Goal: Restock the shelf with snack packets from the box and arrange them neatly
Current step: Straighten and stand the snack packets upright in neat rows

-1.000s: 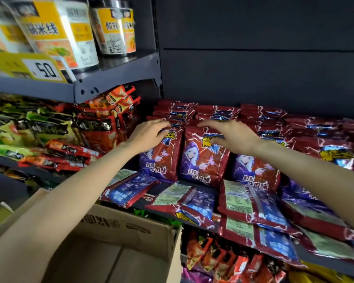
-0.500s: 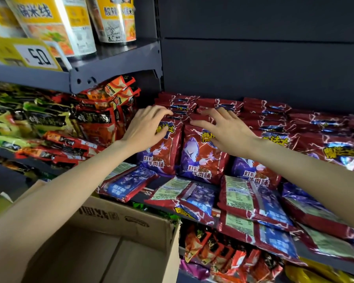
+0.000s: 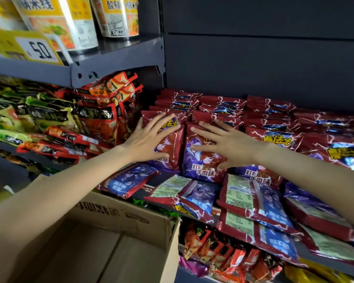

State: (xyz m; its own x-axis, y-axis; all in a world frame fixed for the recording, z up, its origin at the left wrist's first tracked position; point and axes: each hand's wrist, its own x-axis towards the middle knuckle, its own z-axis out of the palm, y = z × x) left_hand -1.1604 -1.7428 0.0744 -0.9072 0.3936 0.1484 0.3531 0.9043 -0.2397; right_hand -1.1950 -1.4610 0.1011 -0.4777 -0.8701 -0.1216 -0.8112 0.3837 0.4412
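Two hands had flattened out since half a second earlier, when their fingers were curled over the packet tops. The left hand [image 3: 146,139] and right hand [image 3: 227,145] now pressed open palms against two upright red packets [image 3: 200,160], gripping nothing; stocking had evidently given way to squaring the front row. The box [image 3: 131,217] stood below, near the shelf [image 3: 319,264] edge.

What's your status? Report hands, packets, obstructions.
Left hand and right hand open, flat on upright red packets. Loose packets lying along shelf front. Box below. Nothing blocking.
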